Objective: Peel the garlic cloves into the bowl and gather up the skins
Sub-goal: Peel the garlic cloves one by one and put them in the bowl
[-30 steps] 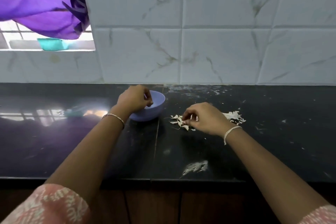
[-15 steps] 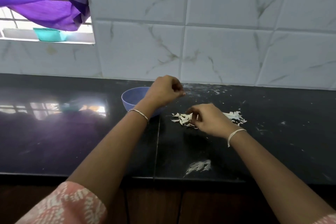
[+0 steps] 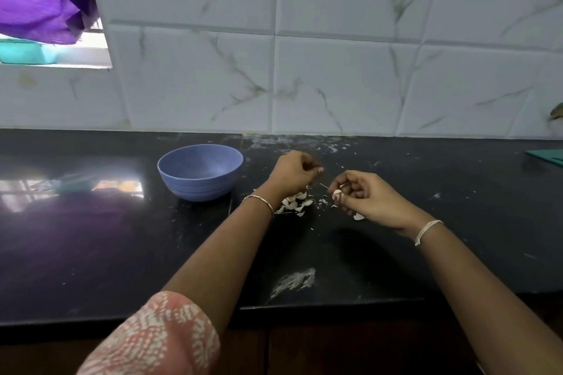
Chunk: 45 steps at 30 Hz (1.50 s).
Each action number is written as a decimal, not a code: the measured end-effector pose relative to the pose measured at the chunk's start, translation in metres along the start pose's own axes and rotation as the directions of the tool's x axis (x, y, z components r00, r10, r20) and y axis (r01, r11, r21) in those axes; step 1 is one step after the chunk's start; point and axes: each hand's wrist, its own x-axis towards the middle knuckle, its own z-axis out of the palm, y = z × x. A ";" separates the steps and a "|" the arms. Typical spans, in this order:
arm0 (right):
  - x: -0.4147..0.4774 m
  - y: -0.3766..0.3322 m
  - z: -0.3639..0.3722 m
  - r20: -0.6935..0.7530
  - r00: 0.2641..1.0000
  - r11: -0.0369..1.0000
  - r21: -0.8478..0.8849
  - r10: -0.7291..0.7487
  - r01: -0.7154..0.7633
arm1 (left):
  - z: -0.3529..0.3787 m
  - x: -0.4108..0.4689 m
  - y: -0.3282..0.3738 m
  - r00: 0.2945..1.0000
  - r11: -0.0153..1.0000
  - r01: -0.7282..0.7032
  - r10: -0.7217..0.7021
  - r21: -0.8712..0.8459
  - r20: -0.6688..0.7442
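On the black counter [image 3: 91, 237], a little right of centre, I log the following.

Item 1: garlic clove [image 3: 337, 193], whitish, pinched at the fingertips of the right hand [image 3: 371, 198] and held just above the stone. I cannot tell how much skin is left on it.

Item 2: left hand [image 3: 294, 173], at ten o'clock of the clove, near it but apart. Its fingers are curled and its thumb is against the forefinger. A thin strand seems to run between the two hands. I cannot tell whether this hand nips it.

Item 3: skins [image 3: 294, 204], a small loose heap at eight o'clock, partly under the left wrist. One stray skin [image 3: 359, 217] lies at five o'clock, below the right hand, with crumbs scattered between.

Item 4: bowl [image 3: 198, 189], blue, upright, at nine o'clock and well apart from the hands. Its floor is hidden from me, so I enter no count of cloves.

Item 5: white smear [image 3: 294, 280] at six o'clock, near the counter's front edge.

Item 6: purple cloth [image 3: 36, 0], far out at ten o'clock, by the window.

Progress, my judgement: peeling is well along, given the heap. This clove has yet to reach the bowl, and the skins lie ungathered.
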 end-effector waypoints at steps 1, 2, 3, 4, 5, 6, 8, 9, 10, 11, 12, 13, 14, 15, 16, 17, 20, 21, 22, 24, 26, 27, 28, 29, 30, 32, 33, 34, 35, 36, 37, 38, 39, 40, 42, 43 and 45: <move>-0.002 0.002 -0.002 0.002 1.000 0.999 0.042 0.011 -0.011 | -0.001 -0.001 -0.001 1.000 1.000 0.000 0.000 -0.008 -0.014; -0.004 0.003 -0.004 0.002 1.000 0.996 0.083 0.019 -0.019 | -0.003 -0.001 -0.003 1.000 1.000 -0.008 0.007 -0.007 -0.021; -0.005 0.004 -0.006 0.000 1.000 0.993 0.118 0.029 -0.029 | -0.005 -0.002 -0.004 1.000 1.000 -0.022 0.022 0.008 -0.015; -0.006 0.005 -0.008 -0.006 0.999 0.988 0.150 0.043 -0.041 | -0.007 -0.003 -0.007 0.999 0.999 -0.039 0.039 0.032 0.003; -0.007 0.006 -0.009 -0.012 0.998 0.981 0.184 0.058 -0.055 | -0.009 -0.004 -0.009 0.998 0.996 -0.056 0.054 0.066 0.037; -0.007 0.006 -0.010 -0.012 0.997 0.974 0.217 0.072 -0.067 | -0.011 -0.006 -0.011 0.995 0.992 -0.072 0.065 0.104 0.075; -0.008 0.007 -0.011 0.005 0.997 0.968 0.240 0.076 -0.075 | -0.013 -0.010 -0.017 0.988 0.966 -0.090 0.056 0.241 0.145; -0.008 0.008 -0.010 0.020 0.997 0.970 0.233 0.072 -0.075 | -0.013 -0.013 -0.019 0.984 0.938 -0.090 0.032 0.334 0.173; -0.008 0.007 -0.010 0.041 0.997 0.970 0.229 0.069 -0.076 | -0.014 -0.017 -0.020 0.982 0.906 -0.090 0.012 0.415 0.186; -0.009 0.006 -0.008 0.062 0.996 0.970 0.227 0.071 -0.083 | -0.014 -0.019 -0.022 0.983 0.884 -0.092 0.007 0.459 0.185; -0.008 0.004 -0.007 0.080 0.994 0.973 0.215 0.074 -0.089 | -0.015 -0.021 -0.025 0.984 0.881 -0.093 0.009 0.464 0.179; -0.007 0.002 -0.005 0.095 0.993 0.979 0.181 0.076 -0.092 | -0.018 -0.023 -0.028 0.987 0.891 -0.094 0.024 0.445 0.160; -0.006 -0.001 -0.004 0.114 0.990 0.987 0.128 0.078 -0.093 | -0.020 -0.025 -0.031 0.991 0.909 -0.091 0.042 0.406 0.129; -0.004 -0.006 -0.004 0.146 0.986 0.994 0.065 0.079 -0.089 | -0.024 -0.028 -0.035 0.994 0.930 -0.091 0.060 0.357 0.095; -0.002 -0.011 -0.005 0.187 0.979 0.997 0.000 0.081 -0.083 | -0.028 -0.031 -0.039 0.995 0.945 -0.095 0.079 0.314 0.062; 0.001 -0.018 -0.007 0.236 0.968 0.996 -0.061 0.082 -0.070 | -0.032 -0.033 -0.043 0.995 0.953 -0.103 0.097 0.284 0.036; 0.015 -0.045 -0.014 0.362 0.930 0.985 -0.173 0.071 -0.008 | -0.039 -0.044 -0.049 0.993 0.976 -0.111 0.117 0.186 -0.022; 0.020 -0.057 -0.017 0.381 0.923 0.985 -0.170 0.049 0.017 | -0.038 -0.047 -0.052 0.994 0.986 -0.092 0.099 0.137 -0.046; 0.024 -0.068 -0.021 0.387 0.922 0.989 -0.143 0.020 0.038 | -0.036 -0.049 -0.053 0.995 0.994 -0.072 0.077 0.087 -0.062; 0.030 -0.091 -0.031 0.358 0.932 0.997 -0.040 -0.052 0.071 | -0.032 -0.051 -0.054 0.997 0.999 -0.036 0.037 0.017 -0.062; 0.034 -0.100 -0.028 0.329 0.938 0.995 0.039 -0.103 0.096 | -0.029 -0.051 -0.053 0.997 0.999 -0.030 0.027 -0.037 -0.067; 0.034 -0.097 -0.020 0.359 0.928 0.995 0.013 -0.098 0.100 | -0.029 -0.052 -0.051 0.997 0.998 -0.031 0.026 -0.063 -0.073; 0.034 -0.088 -0.007 0.427 0.903 0.991 -0.088 -0.051 0.098 | -0.029 -0.052 -0.050 0.996 0.996 -0.030 0.022 -0.089 -0.083; 0.032 -0.076 0.008 0.501 0.864 0.970 -0.228 0.042 0.085 | -0.028 -0.052 -0.050 0.996 0.992 -0.027 0.016 -0.121 -0.093; 0.031 -0.064 0.022 0.541 0.829 0.938 -0.340 0.142 0.061 | -0.028 -0.052 -0.049 0.995 0.988 -0.022 0.007 -0.155 -0.102; 0.035 -0.055 0.033 0.544 0.817 0.911 -0.408 0.191 0.058 | -0.029 -0.053 -0.046 0.991 0.976 -0.010 -0.018 -0.216 -0.130; 0.039 -0.061 0.031 0.528 0.835 0.916 -0.393 0.155 0.079 | -0.030 -0.053 -0.046 0.989 0.971 -0.004 -0.031 -0.239 -0.143; 0.041 -0.070 0.024 0.519 0.847 0.936 -0.342 0.113 0.086 | -0.031 -0.054 -0.045 0.987 0.968 -0.007 -0.033 -0.250 -0.156; 0.042 -0.081 0.014 0.514 0.856 0.964 -0.253 0.064 0.080 | -0.031 -0.053 -0.046 0.986 0.968 -0.016 -0.026 -0.250 -0.165; 0.044 -0.089 0.006 0.505 0.863 0.990 -0.132 0.024 0.051 | -0.032 -0.054 -0.046 0.986 0.969 -0.024 -0.017 -0.245 -0.166; 0.045 -0.092 0.002 0.509 0.860 0.999 -0.040 0.004 0.020 | -0.032 -0.054 -0.046 0.986 0.969 -0.025 -0.016 -0.246 -0.164; 0.045 -0.090 0.002 0.533 0.846 0.999 -0.038 0.011 0.012 | -0.032 -0.054 -0.046 0.986 0.966 -0.021 -0.022 -0.256 -0.163; 0.044 -0.083 0.009 0.567 0.822 0.992 -0.124 0.053 0.022 | -0.032 -0.054 -0.045 0.986 0.961 -0.010 -0.036 -0.275 -0.162; 0.042 -0.073 0.018 0.601 0.789 0.973 -0.232 0.125 0.022 | -0.031 -0.055 -0.045 0.986 0.956 0.001 -0.050 -0.294 -0.161; 0.040 -0.059 0.031 0.639 0.731 0.944 -0.328 0.241 -0.025 | -0.030 -0.057 -0.043 0.984 0.951 -0.001 -0.054 -0.309 -0.169; 0.042 -0.058 0.031 0.638 0.733 0.952 -0.305 0.236 -0.041 | -0.029 -0.058 -0.042 0.984 0.952 -0.007 -0.049 -0.307 -0.174; 0.045 -0.067 0.024 0.603 0.783 0.980 -0.196 0.154 -0.041 | -0.029 -0.057 -0.043 0.983 0.950 -0.003 -0.055 -0.312 -0.176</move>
